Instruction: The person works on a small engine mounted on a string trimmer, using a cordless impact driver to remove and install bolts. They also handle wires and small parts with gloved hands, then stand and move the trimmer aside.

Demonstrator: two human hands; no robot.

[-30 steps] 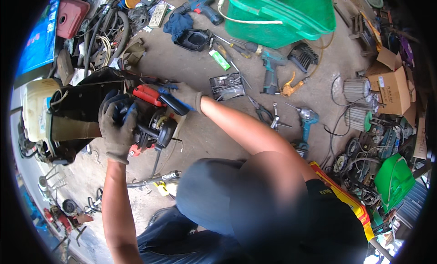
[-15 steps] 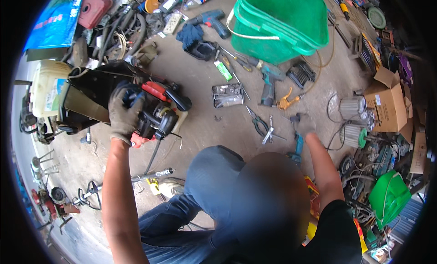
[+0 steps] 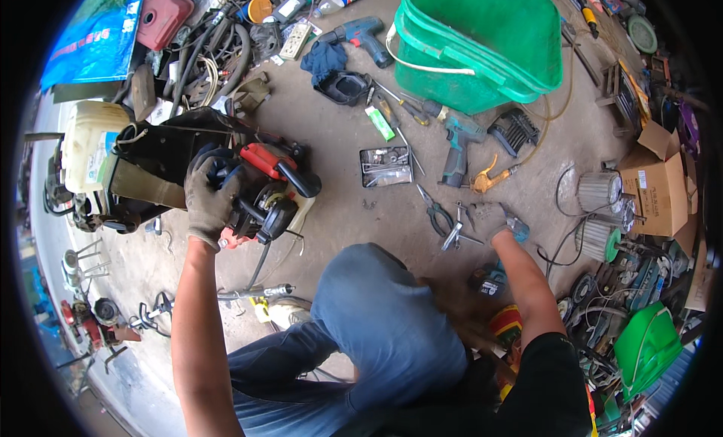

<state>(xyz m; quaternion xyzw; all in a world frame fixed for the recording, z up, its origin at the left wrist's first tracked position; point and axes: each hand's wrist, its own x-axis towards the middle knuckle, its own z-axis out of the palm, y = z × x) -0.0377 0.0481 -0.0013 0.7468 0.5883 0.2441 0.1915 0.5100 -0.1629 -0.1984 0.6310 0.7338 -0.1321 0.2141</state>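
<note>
Small engine [image 3: 273,215], red-covered, floor left; left hand [image 3: 211,194] curled against it, grip unclear. Shallow tray [image 3: 387,185], metal pieces [image 3: 385,171] inside. Green bucket [image 3: 452,94], open-topped. Right hand [image 3: 488,221] over teal driver [image 3: 518,228], closure hidden. Cardboard box [image 3: 655,200], opened. Concrete floor [image 3: 339,204]; workshop clutter [image 3: 233,49] along both sides.

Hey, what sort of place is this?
Probably a small repair workshop: a teal cordless drill and pliers lie on the floor, and the gloved left hand is at a small engine.

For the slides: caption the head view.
Gloved left hand on a small engine, gloved right hand at a teal power tool.
</note>
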